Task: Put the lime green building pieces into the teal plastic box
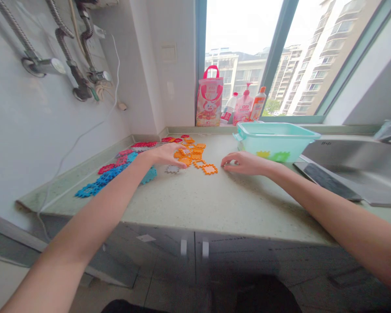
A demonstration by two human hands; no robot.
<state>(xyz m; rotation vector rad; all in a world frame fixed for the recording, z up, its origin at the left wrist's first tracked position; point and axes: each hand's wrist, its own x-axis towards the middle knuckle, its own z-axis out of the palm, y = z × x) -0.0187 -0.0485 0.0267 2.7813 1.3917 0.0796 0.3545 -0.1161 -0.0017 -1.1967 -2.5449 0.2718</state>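
My left hand (166, 155) reaches over a cluster of orange toothed plastic pieces (197, 152), its thumb and fingers spread apart around some of them. Whether it touches any piece is hard to tell. Beside its thumb lies a grey toothed ring (172, 169). My right hand (243, 163) is low over the counter with loosely curved fingers and a gap at the thumb; I see nothing in it. Just left of its fingertips lies an orange toothed piece (210, 169). Blue pieces (109, 178), partly behind my left forearm, and red pieces (144, 144) lie to the left.
A teal plastic basin (276, 126) with yellow and green pieces showing through its wall stands behind my right hand. Right of it is a steel sink (355, 156). A pink bag (209, 102) and several bottles line the windowsill. A white cable (74, 139) hangs at the left wall.
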